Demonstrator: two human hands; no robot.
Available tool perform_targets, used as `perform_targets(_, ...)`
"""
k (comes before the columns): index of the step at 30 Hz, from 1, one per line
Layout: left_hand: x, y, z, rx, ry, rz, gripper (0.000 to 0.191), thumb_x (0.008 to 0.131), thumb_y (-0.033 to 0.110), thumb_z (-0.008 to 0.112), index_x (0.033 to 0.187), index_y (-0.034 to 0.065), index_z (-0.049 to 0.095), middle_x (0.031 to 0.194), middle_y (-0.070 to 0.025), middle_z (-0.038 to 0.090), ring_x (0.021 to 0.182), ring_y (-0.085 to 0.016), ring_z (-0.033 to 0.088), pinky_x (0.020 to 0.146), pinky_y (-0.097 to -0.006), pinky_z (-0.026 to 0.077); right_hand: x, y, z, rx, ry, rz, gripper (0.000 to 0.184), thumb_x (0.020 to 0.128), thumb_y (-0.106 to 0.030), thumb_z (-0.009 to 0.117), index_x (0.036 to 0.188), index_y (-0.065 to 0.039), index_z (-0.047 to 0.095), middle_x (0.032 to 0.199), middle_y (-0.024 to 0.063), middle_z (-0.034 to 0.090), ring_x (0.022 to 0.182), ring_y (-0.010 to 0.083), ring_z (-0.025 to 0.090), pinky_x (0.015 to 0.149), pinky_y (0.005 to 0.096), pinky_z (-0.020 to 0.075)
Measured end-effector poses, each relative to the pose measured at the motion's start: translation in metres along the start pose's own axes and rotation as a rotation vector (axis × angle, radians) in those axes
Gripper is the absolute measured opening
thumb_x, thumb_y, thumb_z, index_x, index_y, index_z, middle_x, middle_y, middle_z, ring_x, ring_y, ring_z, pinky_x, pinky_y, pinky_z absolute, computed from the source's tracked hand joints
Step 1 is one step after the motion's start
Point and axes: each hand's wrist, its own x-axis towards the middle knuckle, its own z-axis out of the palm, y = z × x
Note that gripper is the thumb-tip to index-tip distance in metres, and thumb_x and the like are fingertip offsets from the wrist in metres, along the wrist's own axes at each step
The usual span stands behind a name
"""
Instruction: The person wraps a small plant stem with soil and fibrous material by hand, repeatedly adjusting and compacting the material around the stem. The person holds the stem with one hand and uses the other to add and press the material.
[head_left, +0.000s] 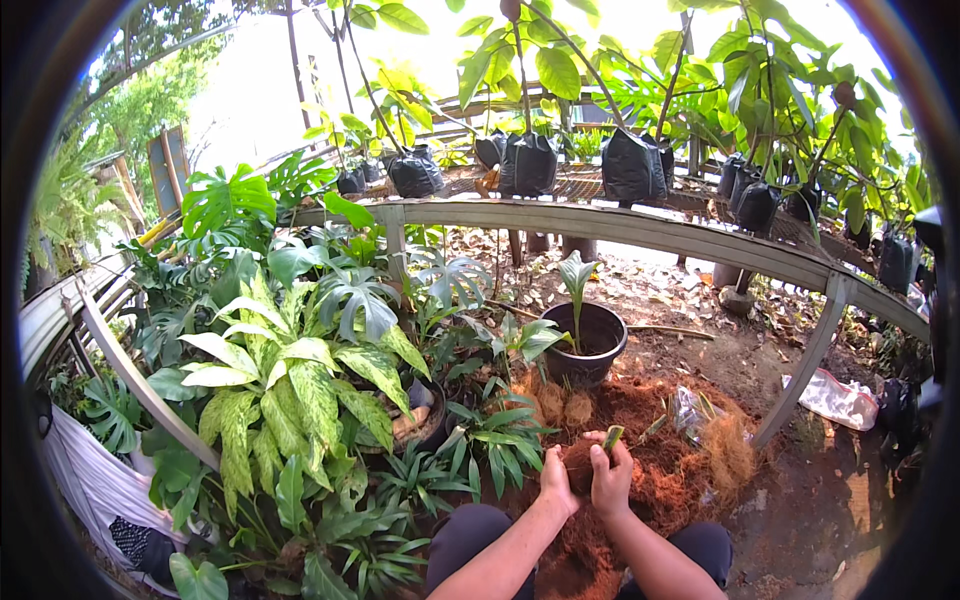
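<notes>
My left hand (558, 481) and my right hand (613, 478) meet low in the middle of the view, cupped around a brown clump of coir-like fibre (578, 463). A short green leaf piece with pale edges (613, 436) sticks up at the fingertips of my right hand; the fingers hide its lower end. Beneath both hands spreads a pile of loose reddish-brown coir (651, 480). Just beyond stands a black plastic pot (587, 369) with a young broad-leaved plant (577, 289) upright in it.
Large variegated plants (300, 375) crowd the left side. A clear plastic bag (688, 409) and pale fibre (726, 454) lie on the coir's right part. A raised bench rail (525, 212) crosses ahead, with black-bagged saplings (529, 165) behind it. A white sack (834, 401) lies right.
</notes>
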Motion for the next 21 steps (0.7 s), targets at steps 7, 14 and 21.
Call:
perform_targets(7,-0.010,0.006,0.010,0.057,-0.016,0.213,0.059,0.106,0.052,0.032,0.127,0.0084,0.066,0.121,-0.0098,0.071,0.110,-0.026,0.068,0.099,-0.0433,0.053,0.014,-0.006,-0.014,-0.282,-0.201,-0.184,0.042,0.093,-0.025,0.069,0.125,0.003,0.064,0.131,0.0217,0.063,0.125,0.0342,0.059,0.110,0.0411,0.0428)
perform_targets(14,0.002,-0.011,-0.007,-0.013,-0.084,0.177,0.039,0.099,0.035,0.041,0.109,0.0083,0.066,0.106,-0.0098,0.070,0.099,-0.027,0.068,0.094,-0.0411,0.056,-0.007,0.003,0.003,-0.150,0.048,-0.230,0.029,0.087,-0.017,0.069,0.108,0.002,0.069,0.106,0.0179,0.071,0.102,0.0358,0.067,0.093,0.0438,0.0518)
perform_targets(21,0.003,0.007,-0.009,-0.027,-0.107,0.068,0.042,0.099,0.039,0.039,0.113,0.0101,0.066,0.109,-0.0099,0.071,0.101,-0.028,0.069,0.094,-0.0430,0.055,0.009,-0.007,-0.008,-0.185,-0.159,-0.287,0.035,0.090,-0.023,0.069,0.115,0.002,0.067,0.115,0.0195,0.069,0.108,0.0390,0.066,0.099,0.0460,0.0497)
